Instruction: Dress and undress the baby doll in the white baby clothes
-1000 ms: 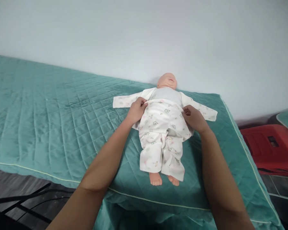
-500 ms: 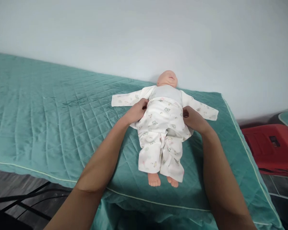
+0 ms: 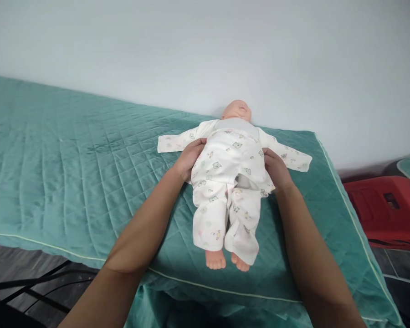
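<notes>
A baby doll (image 3: 237, 112) lies face up with its head near the wall and its bare feet toward me. It wears a white, animal-print long-sleeved top (image 3: 287, 155), spread out at both sides, and matching trousers (image 3: 210, 218). The trousers' waist reaches high over the belly, up to a plain pale patch at the chest. My left hand (image 3: 191, 157) is closed round one side of the doll's torso, fingertips hidden by the cloth. On the opposite side my right hand (image 3: 276, 166) grips likewise, its fingers partly behind the clothing.
A green quilted cover (image 3: 89, 173) lies over the bed under the doll, against a pale wall (image 3: 191, 50). Beyond the bed's right edge sits a red case-like object (image 3: 386, 209). Black metal legs (image 3: 37, 282) show at the lower left.
Both hands have shifted from pinching at the trousers' sides to wrapping round the torso. The doll's legs and feet have moved slightly toward me and left, and the feet are closer together.
</notes>
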A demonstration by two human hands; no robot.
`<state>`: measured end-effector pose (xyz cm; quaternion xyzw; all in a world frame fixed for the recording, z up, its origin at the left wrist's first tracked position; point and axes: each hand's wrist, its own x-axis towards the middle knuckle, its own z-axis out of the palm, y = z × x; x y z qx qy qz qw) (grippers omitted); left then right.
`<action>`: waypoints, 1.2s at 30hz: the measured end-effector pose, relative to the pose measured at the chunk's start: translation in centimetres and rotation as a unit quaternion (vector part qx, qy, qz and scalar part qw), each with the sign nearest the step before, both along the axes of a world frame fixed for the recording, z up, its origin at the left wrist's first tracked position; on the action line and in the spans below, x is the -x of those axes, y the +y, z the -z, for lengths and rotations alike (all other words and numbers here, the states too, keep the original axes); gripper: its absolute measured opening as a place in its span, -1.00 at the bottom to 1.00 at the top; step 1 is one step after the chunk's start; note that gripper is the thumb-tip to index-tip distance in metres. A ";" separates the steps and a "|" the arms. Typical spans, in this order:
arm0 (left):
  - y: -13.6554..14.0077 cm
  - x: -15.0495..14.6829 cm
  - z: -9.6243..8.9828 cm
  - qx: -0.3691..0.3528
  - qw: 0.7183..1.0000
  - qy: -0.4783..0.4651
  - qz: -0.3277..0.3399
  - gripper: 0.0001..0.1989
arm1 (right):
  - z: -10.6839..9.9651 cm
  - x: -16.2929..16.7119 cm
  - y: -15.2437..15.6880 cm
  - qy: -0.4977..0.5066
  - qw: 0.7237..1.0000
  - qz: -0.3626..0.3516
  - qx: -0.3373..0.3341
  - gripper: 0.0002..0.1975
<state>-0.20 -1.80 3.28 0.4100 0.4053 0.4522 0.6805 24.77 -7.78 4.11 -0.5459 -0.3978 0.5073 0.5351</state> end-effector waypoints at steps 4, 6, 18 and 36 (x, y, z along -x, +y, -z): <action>0.4 0.2 0.4 0.006 0.999 -0.019 0.028 -0.79 | 0.2 -0.6 0.3 0.006 1.000 -0.003 0.021 -0.81; 0.6 0.4 0.7 -0.003 0.999 -0.028 0.042 -0.77 | 0.1 -0.7 0.3 0.012 1.000 -0.008 0.020 -0.80; 0.9 0.6 1.1 -0.006 0.997 0.034 0.063 -0.76 | 1.2 -2.0 0.4 0.019 0.998 -0.054 -0.001 -0.77; 1.3 1.8 0.9 -0.096 0.974 0.169 0.119 -0.71 | 2.0 -2.2 0.9 -0.137 0.990 -0.043 0.020 -0.73</action>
